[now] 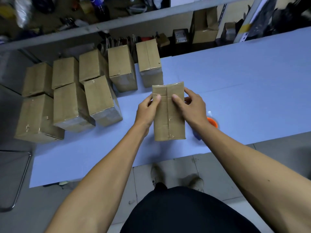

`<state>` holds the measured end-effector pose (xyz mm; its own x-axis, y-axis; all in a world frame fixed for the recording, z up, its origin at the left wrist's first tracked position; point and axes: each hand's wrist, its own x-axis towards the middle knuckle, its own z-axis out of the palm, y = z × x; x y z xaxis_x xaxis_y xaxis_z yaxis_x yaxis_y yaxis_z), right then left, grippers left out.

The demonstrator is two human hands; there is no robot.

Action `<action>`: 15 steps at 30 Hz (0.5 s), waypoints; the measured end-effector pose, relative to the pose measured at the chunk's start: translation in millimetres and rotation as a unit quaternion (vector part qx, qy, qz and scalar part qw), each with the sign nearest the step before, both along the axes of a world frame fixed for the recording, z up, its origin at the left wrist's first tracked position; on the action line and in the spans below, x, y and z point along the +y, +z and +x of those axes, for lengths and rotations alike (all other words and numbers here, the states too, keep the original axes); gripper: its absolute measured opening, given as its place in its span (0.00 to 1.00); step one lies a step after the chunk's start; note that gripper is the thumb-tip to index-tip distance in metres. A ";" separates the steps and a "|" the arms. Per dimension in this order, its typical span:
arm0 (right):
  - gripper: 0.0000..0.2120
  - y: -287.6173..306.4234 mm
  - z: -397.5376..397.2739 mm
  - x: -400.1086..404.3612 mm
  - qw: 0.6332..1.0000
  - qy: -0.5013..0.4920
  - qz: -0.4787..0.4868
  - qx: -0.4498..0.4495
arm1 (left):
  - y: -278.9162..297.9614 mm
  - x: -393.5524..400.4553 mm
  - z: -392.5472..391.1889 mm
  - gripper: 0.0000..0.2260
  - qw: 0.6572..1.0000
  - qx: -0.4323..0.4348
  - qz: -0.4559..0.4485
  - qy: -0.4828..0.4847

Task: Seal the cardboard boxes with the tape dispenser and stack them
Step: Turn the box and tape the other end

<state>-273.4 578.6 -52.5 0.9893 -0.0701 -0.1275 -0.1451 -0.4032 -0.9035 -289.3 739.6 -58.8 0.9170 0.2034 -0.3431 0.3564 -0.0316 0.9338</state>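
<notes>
My right forearm covers most of the tape dispenser [212, 123]; I see only an orange roll edge and a blue bit below. My left hand [146, 109] and right hand [190, 105] hide the side walls of the box [169, 113] they grip. The shelf clutter [50, 15] is too blurred to name. Both elbows are cut off by the frame.

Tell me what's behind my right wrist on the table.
An orange tape dispenser sits on the blue table, partly showing past the right hand. The forearm hides most of it.
</notes>
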 end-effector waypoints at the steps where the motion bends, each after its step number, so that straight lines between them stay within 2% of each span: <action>1: 0.20 0.1 0.2 2.7 1.000 0.004 -0.006 0.009 | -3.3 0.8 -3.1 0.09 1.000 -0.007 0.001 -0.008; 5: 0.15 -13.6 -11.6 8.0 0.997 0.032 -0.019 0.064 | -23.9 -3.1 -19.9 0.09 0.999 0.024 0.039 -0.020; 7: 0.15 -23.2 -18.1 9.6 0.992 0.069 -0.037 0.103 | -42.2 -4.8 -28.7 0.15 0.996 0.073 0.059 -0.009; 9: 0.16 -32.5 -26.0 10.4 0.984 0.124 -0.023 0.126 | -66.5 -3.5 -34.6 0.24 0.990 0.122 0.062 0.039; 10: 0.18 -36.9 -29.7 9.4 0.981 0.140 -0.016 0.135 | -74.2 -3.1 -35.9 0.25 0.987 0.137 0.063 0.057; 15: 0.24 -36.1 -35.5 2.0 0.975 0.133 -0.031 0.174 | -59.7 -16.3 -33.3 0.18 0.978 0.145 0.122 0.091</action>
<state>-308.9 580.5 -88.6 0.8716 0.1642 -0.4619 -0.3210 -0.5209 -0.7909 -322.6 723.3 -118.5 0.7295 0.4622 -0.5042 0.6255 -0.1525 0.7652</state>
